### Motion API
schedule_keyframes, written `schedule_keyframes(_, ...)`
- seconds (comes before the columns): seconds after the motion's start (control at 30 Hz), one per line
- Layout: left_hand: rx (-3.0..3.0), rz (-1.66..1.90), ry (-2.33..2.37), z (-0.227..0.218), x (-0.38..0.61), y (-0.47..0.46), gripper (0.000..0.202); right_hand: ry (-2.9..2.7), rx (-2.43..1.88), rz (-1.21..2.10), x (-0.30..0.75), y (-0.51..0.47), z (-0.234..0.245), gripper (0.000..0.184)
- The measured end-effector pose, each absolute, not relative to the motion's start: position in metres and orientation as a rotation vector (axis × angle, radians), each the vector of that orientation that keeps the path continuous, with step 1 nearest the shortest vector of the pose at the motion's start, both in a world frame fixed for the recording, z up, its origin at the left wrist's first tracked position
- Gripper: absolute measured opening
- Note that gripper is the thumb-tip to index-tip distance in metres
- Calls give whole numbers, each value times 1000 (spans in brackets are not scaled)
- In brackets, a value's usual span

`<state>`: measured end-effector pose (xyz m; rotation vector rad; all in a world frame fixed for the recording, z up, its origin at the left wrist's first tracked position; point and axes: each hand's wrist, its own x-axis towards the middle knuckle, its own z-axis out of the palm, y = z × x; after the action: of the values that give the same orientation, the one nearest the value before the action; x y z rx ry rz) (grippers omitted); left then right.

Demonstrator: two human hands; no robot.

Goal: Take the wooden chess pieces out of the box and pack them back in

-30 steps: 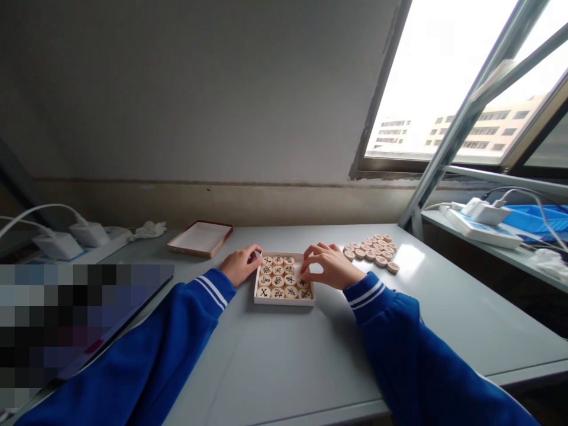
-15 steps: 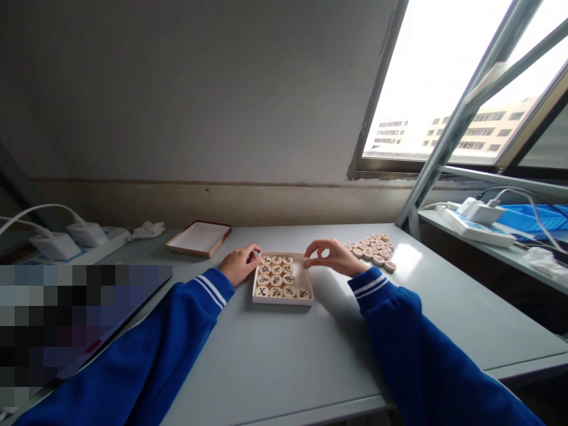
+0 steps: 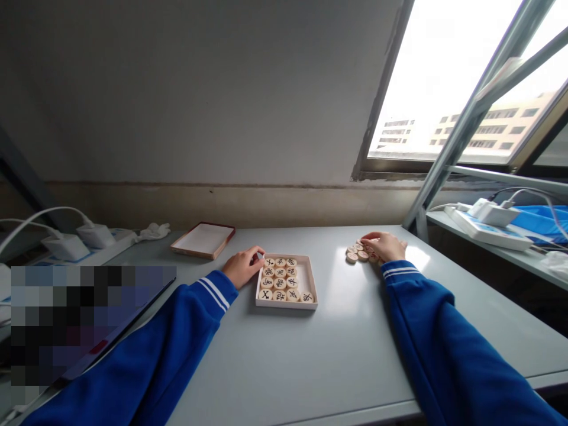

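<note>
My left hand (image 3: 243, 266) grips the upper left edge of a shallow white box (image 3: 286, 305) between thumb and fingers. Inside lie round wooden Chinese chess pieces (image 3: 279, 283) with dark characters, filling three columns. One more piece (image 3: 306, 297) sits in the lower right corner, with bare box floor above it. Over to the right, my right hand (image 3: 387, 245) reaches over a pile of loose Chinese chess pieces (image 3: 352, 258). Its fingers are bent close together at the pile; the hand covers part of it, and what the fingertips hold, if anything, is hidden.
The box lid (image 3: 203, 238) lies upturned at the back left. Power strips with plugs stand on the left (image 3: 110, 249) and on the right shelf (image 3: 488, 228). A slanted metal post (image 3: 437, 168) rises at the table's back right. A blurred-out screen (image 3: 89, 325) occupies the near left.
My right hand has moved from the box's right rim across to the loose pieces. My left hand stays at the box's left edge. The view has shifted slightly.
</note>
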<state>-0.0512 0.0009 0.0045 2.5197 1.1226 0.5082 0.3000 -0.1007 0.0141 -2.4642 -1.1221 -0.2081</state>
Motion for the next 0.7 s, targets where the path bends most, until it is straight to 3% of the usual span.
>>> schedule_keyframes(0.17,2534,515,1125,4,-51,1,30,-1260,-2273,-428,291,-100,19,20)
schedule_keyframes(0.37,2522,501,1118,5,-51,1,31,-2021,-1613,164,218,-101,38,27)
schedule_keyframes(0.57,2528,515,1131,4,-51,1,30,-2468,-1548,279,151,-114,45,18)
schedule_keyframes(0.7,2536,513,1119,5,-51,1,30,-2480,-1552,410,152,-119,48,13)
